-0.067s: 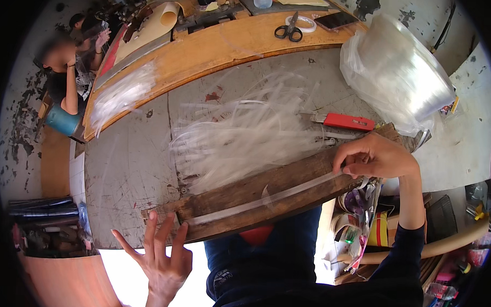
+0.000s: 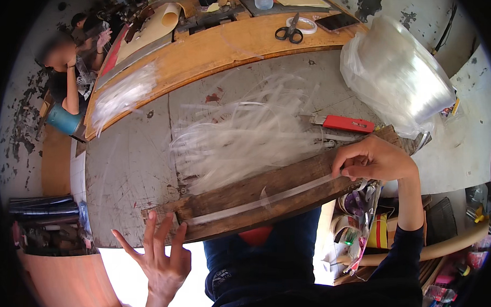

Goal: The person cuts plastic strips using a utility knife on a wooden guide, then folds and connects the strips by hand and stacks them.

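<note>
Right hand: the right hand (image 2: 376, 159) is curled, its fingertips pinched shut on the far end of a long clear plastic strip (image 2: 257, 201) and pressing it down.
Left hand: the left hand (image 2: 160, 254) hovers off the near edge of the desk, fingers spread wide, holding nothing; its fingertips are just short of the strip's near end.
Step in hand: by my judgement, the strip is being laid out straight along a board, one end pinned and the other free.
Next move calls for: probably the open hand coming down on the loose end to hold the strip flat and taut.
Strip: thin, translucent and glossy, running diagonally between the two hands, with a small kink near its middle.
Board: the dark, worn wooden plank (image 2: 266, 192) lies under the strip, along the near edge of the grey scratched metal-topped desk (image 2: 126, 171).
Beyond the hands: a loose heap of similar clear strips (image 2: 246, 134); a red utility knife (image 2: 346, 123) just beyond the right hand; a big clear plastic-wrapped bundle (image 2: 394, 77) further off.
</note>
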`<state>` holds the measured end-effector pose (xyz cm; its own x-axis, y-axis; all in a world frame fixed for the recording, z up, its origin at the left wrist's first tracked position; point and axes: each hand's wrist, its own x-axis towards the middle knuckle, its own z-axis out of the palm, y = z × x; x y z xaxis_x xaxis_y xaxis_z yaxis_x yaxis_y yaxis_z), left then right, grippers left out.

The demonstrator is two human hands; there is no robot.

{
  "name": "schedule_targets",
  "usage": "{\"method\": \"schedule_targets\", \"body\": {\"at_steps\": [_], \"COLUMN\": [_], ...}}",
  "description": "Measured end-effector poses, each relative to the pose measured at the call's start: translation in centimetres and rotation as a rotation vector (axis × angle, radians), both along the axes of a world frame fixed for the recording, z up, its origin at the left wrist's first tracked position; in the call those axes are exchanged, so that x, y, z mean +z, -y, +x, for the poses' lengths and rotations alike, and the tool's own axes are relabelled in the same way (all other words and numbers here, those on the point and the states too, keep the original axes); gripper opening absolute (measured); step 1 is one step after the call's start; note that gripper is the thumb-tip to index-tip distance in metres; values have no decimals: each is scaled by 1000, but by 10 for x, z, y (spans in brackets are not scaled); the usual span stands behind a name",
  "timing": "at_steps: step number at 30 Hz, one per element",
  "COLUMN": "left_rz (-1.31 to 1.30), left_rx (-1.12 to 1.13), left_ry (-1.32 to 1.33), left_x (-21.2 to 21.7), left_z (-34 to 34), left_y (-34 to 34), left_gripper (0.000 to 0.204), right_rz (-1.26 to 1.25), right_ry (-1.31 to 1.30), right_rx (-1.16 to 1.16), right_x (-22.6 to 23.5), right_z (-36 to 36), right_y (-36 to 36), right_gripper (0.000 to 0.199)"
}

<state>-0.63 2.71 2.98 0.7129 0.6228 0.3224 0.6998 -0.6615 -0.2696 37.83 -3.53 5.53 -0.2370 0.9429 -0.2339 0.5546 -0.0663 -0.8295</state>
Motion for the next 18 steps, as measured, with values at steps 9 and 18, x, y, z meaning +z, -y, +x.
{"method": "schedule_targets", "body": {"at_steps": [9, 18], "left_rz": [-5, -29], "left_rx": [185, 234], "left_ry": [6, 10], "left_x": [2, 3], "left_z": [14, 16], "left_y": [14, 15], "left_gripper": [39, 35], "right_rz": [-136, 45], "right_ry": [60, 397], "right_rx": [-122, -162], "right_x": [7, 8], "right_z": [-2, -7], "right_y": [-4, 9], "right_gripper": [13, 17]}}
